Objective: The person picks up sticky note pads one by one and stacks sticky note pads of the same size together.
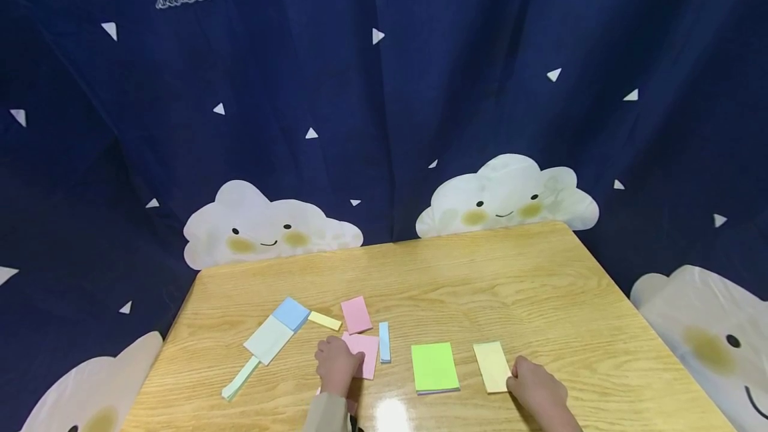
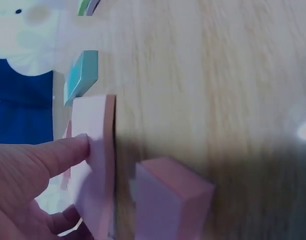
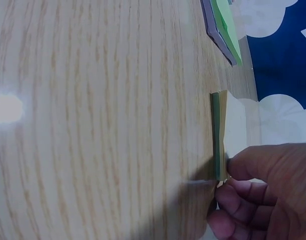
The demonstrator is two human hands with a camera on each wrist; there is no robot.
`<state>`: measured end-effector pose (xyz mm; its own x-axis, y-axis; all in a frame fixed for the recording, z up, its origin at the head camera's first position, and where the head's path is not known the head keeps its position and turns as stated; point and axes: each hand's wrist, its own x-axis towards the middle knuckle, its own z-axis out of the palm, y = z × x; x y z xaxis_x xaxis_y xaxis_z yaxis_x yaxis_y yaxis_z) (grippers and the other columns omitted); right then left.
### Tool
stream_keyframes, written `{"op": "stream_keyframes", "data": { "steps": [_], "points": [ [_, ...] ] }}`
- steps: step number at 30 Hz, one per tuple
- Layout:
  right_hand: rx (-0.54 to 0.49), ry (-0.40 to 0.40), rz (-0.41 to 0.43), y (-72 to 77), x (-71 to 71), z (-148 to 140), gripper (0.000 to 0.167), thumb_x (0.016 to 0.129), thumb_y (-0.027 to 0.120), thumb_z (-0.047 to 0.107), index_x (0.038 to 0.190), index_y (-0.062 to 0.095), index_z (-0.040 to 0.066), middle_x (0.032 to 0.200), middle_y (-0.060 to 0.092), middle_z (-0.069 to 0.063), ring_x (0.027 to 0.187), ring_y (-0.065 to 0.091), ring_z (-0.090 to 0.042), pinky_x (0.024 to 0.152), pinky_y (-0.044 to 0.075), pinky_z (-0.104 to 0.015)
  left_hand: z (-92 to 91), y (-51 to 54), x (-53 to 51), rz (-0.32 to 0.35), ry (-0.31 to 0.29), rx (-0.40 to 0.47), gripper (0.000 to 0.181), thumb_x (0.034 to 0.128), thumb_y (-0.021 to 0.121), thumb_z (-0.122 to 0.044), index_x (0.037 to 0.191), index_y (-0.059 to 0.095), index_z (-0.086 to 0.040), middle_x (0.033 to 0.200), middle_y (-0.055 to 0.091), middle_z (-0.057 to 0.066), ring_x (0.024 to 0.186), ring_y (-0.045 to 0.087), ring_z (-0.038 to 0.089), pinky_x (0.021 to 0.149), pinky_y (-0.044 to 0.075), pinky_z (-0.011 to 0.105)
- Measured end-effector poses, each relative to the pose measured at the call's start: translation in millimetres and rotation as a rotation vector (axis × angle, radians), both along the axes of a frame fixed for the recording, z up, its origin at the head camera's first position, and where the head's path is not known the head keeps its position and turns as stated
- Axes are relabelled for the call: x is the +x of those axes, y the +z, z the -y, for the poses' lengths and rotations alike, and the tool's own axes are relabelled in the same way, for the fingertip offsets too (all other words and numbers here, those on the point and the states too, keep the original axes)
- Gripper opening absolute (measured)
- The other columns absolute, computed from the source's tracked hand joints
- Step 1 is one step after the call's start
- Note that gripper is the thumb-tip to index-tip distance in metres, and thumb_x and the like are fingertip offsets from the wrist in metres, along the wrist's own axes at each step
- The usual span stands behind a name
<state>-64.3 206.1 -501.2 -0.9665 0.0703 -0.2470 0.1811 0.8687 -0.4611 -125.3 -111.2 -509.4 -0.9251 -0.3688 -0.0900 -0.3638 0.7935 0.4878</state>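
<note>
My left hand (image 1: 338,362) grips a square pink sticky note pad (image 1: 369,351), its thumb lying on the top face in the left wrist view. A smaller pink pad (image 1: 357,315) lies just beyond, and a thick pink block of notes (image 2: 168,200) sits nearer, partly hidden by the wrist in the head view. At the right, my right hand (image 1: 537,389) pinches the near right corner of a pale yellow sticky note pad (image 1: 493,367). The right wrist view shows a green layer (image 3: 215,135) under that pad. Between the hands lies a lime green pad (image 1: 435,366) over a purple one.
A narrow blue pad (image 1: 385,342) stands right of the pink ones. At left, a blue pad (image 1: 291,313), a pale mint pad (image 1: 269,340) and a narrow green strip pad (image 1: 241,377) form a diagonal row, beside a narrow yellow pad (image 1: 325,321). A dark blue curtain (image 1: 384,99) surrounds the wooden table (image 1: 510,272).
</note>
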Motion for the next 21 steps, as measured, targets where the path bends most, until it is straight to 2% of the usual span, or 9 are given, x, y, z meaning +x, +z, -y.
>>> {"op": "stream_keyframes", "data": {
  "steps": [6, 12, 15, 18, 19, 21],
  "points": [
    [0.002, -0.002, 0.004, -2.5, 0.0, -0.3, 0.005, 0.077, 0.053, 0.012, 0.075, 0.048, 0.010, 0.058, 0.041, 0.000, 0.052, 0.039, -0.015, 0.049, 0.031, -0.030, 2.6, 4.0, 2.4, -0.005, -0.023, 0.117, 0.048, 0.0638, 0.073, -0.012, 0.090, 0.041, 0.014, 0.077, 0.047, 0.022, 0.071, 0.052, 0.036, 0.061, 0.045, 0.047],
    [0.007, -0.001, 0.017, -2.7, 0.3, -0.5, 0.006, 0.077, 0.053, 0.012, 0.075, 0.047, 0.010, 0.058, 0.041, 0.000, 0.052, 0.039, -0.016, 0.049, 0.031, -0.030, 6.6, 6.6, 7.4, -0.003, -0.059, 0.139, 0.046, 0.0638, 0.072, -0.012, 0.088, 0.042, 0.012, 0.071, 0.051, 0.017, 0.064, 0.052, 0.029, 0.060, 0.045, 0.044],
    [0.006, 0.005, 0.016, -1.3, 0.4, -0.4, 0.005, 0.077, 0.052, 0.012, 0.076, 0.048, 0.009, 0.059, 0.041, 0.000, 0.052, 0.039, -0.016, 0.049, 0.031, -0.030, 10.0, 7.3, 8.5, 0.024, -0.056, 0.103, 0.047, 0.0628, 0.073, -0.014, 0.088, 0.042, 0.011, 0.072, 0.050, 0.016, 0.063, 0.051, 0.029, 0.057, 0.044, 0.044],
    [0.004, 0.008, 0.016, 0.3, 0.5, 0.1, 0.005, 0.077, 0.052, 0.011, 0.076, 0.048, 0.009, 0.059, 0.041, 0.000, 0.052, 0.039, -0.016, 0.049, 0.032, -0.030, 12.7, 6.6, 7.1, 0.041, -0.086, 0.004, 0.051, 0.0609, 0.075, -0.015, 0.091, 0.043, 0.010, 0.078, 0.048, 0.019, 0.070, 0.051, 0.032, 0.059, 0.045, 0.046],
    [0.004, 0.009, 0.015, 0.8, 0.5, 0.3, 0.005, 0.077, 0.052, 0.011, 0.077, 0.048, 0.008, 0.058, 0.041, 0.000, 0.052, 0.039, -0.016, 0.049, 0.032, -0.030, 13.5, 5.9, 5.9, 0.028, -0.118, -0.037, 0.051, 0.0603, 0.076, -0.014, 0.093, 0.044, 0.010, 0.081, 0.047, 0.019, 0.073, 0.051, 0.033, 0.059, 0.045, 0.046],
    [0.004, 0.008, 0.013, 1.5, 0.6, 0.7, 0.005, 0.077, 0.052, 0.011, 0.077, 0.049, 0.008, 0.058, 0.041, 0.000, 0.052, 0.039, -0.016, 0.049, 0.032, -0.030, 15.3, 4.5, 2.5, -0.033, -0.239, -0.126, 0.051, 0.0597, 0.078, -0.013, 0.096, 0.048, 0.008, 0.086, 0.048, 0.019, 0.078, 0.051, 0.035, 0.061, 0.045, 0.047]
  ]
}}
